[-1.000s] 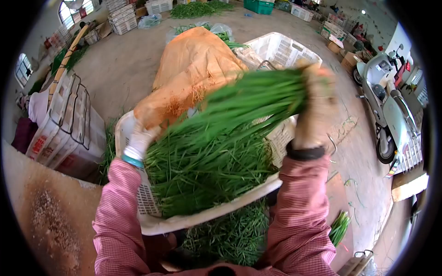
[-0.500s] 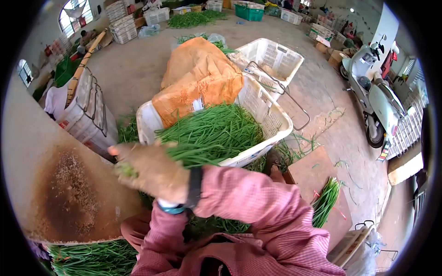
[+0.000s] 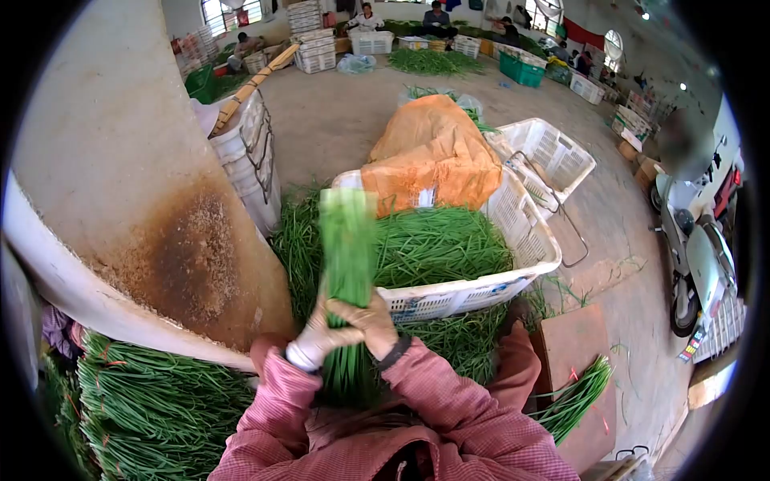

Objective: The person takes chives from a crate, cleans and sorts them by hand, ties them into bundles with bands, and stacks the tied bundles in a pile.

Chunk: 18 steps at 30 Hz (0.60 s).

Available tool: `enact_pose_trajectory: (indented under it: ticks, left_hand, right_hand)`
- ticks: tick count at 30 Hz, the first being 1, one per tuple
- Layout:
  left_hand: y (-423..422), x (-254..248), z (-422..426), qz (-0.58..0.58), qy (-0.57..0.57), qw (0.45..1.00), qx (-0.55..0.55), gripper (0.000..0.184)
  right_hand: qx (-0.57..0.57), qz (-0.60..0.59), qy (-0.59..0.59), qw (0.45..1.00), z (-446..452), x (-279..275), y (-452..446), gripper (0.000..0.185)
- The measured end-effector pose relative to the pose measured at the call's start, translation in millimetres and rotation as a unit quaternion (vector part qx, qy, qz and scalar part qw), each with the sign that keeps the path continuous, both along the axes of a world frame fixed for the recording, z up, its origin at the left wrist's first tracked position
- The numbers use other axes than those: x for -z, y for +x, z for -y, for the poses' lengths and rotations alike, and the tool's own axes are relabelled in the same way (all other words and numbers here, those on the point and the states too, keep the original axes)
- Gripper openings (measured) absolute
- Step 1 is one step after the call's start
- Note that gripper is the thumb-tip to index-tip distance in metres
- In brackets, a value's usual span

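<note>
A thick, upright bunch of chive-like green stalks [image 3: 350, 248] stands in front of my body, its pale top end blurred by motion. My left hand [image 3: 319, 333], in a light glove, is wrapped round its lower part from the left. From the other side my right hand [image 3: 369, 322] grips it, fingers across the front. Just beyond is a white plastic crate [image 3: 473, 293] full of loose green stalks [image 3: 441, 244], with an orange cloth [image 3: 437, 152] over its far side. To my right, a small tied bunch [image 3: 576, 401] lies on a brown board [image 3: 577, 341].
Many tied bunches [image 3: 160, 409] are piled at lower left, beside a stained pale pillar [image 3: 144, 144]. Another white crate [image 3: 553, 152] stands behind the first. A scooter [image 3: 702, 264] is parked at right. People [image 3: 437, 20] sit among crates at the back.
My right hand has come back from the left to the front of my body. The bunch now stands upright between both hands. My view has turned left and up.
</note>
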State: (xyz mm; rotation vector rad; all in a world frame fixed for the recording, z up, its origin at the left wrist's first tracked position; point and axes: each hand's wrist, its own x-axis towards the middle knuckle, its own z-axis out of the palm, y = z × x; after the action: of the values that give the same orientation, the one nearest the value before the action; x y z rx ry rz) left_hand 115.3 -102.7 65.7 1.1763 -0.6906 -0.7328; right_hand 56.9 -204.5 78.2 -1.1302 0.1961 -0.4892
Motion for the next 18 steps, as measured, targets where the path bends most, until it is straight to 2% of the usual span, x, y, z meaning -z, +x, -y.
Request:
enact_pose_trajectory:
  ticks: [1,2,3,4,5,6,8,9,11,13,15,17,18]
  left_hand:
    - [-18,11,6,0.039,-0.018,0.999,0.008,0.066]
    - [-29,14,2,-0.045,0.055,0.994,0.087,0.060]
    - [-38,17,-1,-0.129,0.132,0.969,0.166,0.055]
    - [-45,19,-4,-0.145,0.113,0.962,0.200,0.042]
    - [-49,4,-9,-0.200,0.112,0.941,0.248,0.042]
    - [-44,7,-17,-0.182,0.127,0.930,0.294,0.045]
    - [-36,4,-39,-0.177,0.164,0.904,0.354,0.052]
    - [-37,5,-49,-0.175,0.172,0.900,0.362,0.050]
    - [-48,0,-67,-0.153,0.234,0.910,0.305,0.046]
    - [-56,-7,-81,-0.141,0.266,0.912,0.278,0.045]
    - [-65,-5,-92,-0.129,0.294,0.914,0.247,0.044]
    - [-74,-3,-101,-0.082,0.283,0.941,0.167,0.043]
    - [-77,-5,-101,-0.064,0.286,0.945,0.144,0.042]
  right_hand:
    - [0.035,-0.002,0.083,0.996,7,-1,-10,0.041]
    - [0.048,0.009,0.169,0.984,11,-6,-21,0.035]
    - [0.048,-0.009,0.200,0.979,17,-4,-29,0.036]
    - [0.052,-0.022,0.212,0.976,23,-6,-40,0.039]
    - [0.052,-0.037,0.223,0.973,30,-10,-50,0.043]
    - [0.052,-0.005,0.191,0.980,43,-6,-53,0.049]
    - [0.041,-0.001,0.264,0.964,72,-4,-62,0.055]
    - [0.025,0.013,0.323,0.946,75,-26,-72,0.050]
    - [0.005,0.043,0.281,0.959,93,-7,-72,0.044]
    - [0.093,0.030,0.170,0.981,102,20,-70,0.036]
    - [0.229,-0.014,0.061,0.972,113,19,-84,0.034]
    - [0.284,-0.064,-0.058,0.955,121,21,-105,0.031]
    - [0.281,-0.022,-0.158,0.947,108,10,-112,0.030]
